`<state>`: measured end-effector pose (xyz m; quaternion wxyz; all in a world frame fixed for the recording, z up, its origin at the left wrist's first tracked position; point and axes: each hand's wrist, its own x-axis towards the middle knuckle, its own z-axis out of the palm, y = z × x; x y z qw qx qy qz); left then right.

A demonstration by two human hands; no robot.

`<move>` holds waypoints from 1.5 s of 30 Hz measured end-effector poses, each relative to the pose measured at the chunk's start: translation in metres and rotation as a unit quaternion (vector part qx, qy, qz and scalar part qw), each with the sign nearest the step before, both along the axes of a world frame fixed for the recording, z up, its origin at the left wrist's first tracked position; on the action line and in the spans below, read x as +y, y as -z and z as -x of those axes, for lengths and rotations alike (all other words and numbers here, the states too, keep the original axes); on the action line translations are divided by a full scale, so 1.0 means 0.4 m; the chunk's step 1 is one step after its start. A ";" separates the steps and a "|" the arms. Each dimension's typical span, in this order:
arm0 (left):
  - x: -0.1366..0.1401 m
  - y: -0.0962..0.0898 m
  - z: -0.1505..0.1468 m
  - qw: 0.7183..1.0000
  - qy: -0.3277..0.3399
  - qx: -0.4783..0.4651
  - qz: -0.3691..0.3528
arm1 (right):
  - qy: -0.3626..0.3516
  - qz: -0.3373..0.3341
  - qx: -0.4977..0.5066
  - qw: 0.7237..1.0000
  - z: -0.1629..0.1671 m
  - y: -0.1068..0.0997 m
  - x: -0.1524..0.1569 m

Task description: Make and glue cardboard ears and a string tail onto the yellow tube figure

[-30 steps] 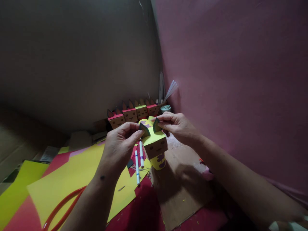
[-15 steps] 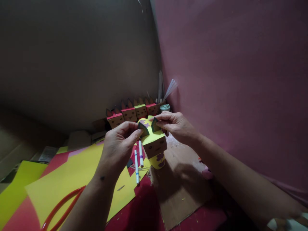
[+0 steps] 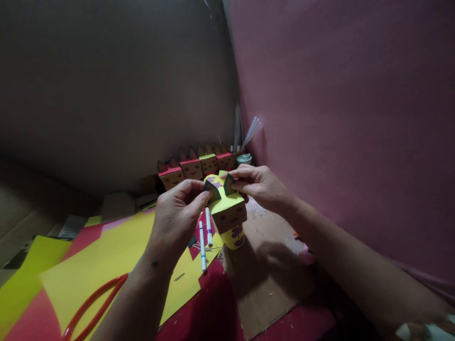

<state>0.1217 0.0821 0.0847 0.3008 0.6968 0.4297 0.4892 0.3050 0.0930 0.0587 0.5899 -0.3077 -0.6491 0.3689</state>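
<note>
Left hand [image 3: 177, 214] pinching left ear [image 3: 212, 190], right hand [image 3: 261, 186] pinching right ear [image 3: 228, 184] atop yellow box figure [image 3: 227, 213]. Face, body done; ears apparently last. Four finished figures [image 3: 194, 168] far behind.

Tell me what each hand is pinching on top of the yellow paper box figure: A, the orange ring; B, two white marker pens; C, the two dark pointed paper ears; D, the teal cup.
C: the left hand pinches one of the dark pointed paper ears and the right hand pinches the other, both standing on the yellow paper box figure; the two white marker pens lie on the coloured paper below.
</note>
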 end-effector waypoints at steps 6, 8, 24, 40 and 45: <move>-0.002 -0.002 0.000 1.000 -0.001 0.003 0.000 | -0.004 0.002 0.005 1.000 0.002 -0.001 0.000; -0.001 -0.001 0.000 1.000 -0.002 0.007 -0.004 | -0.004 0.001 0.006 1.000 0.003 -0.001 0.000; 0.002 -0.005 0.013 0.999 0.025 -0.012 0.019 | -0.021 0.065 0.040 0.997 0.004 -0.007 -0.009; 0.012 0.008 0.014 0.998 0.010 0.059 0.004 | -0.008 0.089 0.036 0.995 0.017 -0.005 -0.007; 0.014 0.013 0.019 0.997 0.003 0.079 -0.011 | -0.003 0.088 0.043 0.995 0.021 -0.005 -0.006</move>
